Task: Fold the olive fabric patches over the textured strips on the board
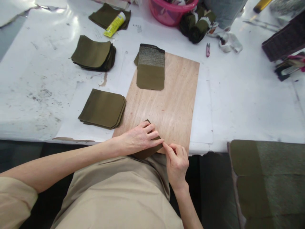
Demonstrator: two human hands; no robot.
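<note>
My left hand [139, 137] lies flat with fingers together on a small olive fabric piece [149, 151] at the near edge of a wooden board [171, 101]. My right hand [176, 160] pinches that piece's right corner between thumb and forefinger. Most of the fabric piece is hidden under my left hand. Further up the board lies another olive piece with a grey lined upper part [151, 66].
Stacks of olive fabric pieces sit left of the board [103, 108], further back [93, 53] and at the far edge [105, 14], with a yellow glue tube [114, 24]. A pink basin [170, 11], fabric rolls [196, 24], small snips [207, 50] and dark fabric [284, 39] lie behind.
</note>
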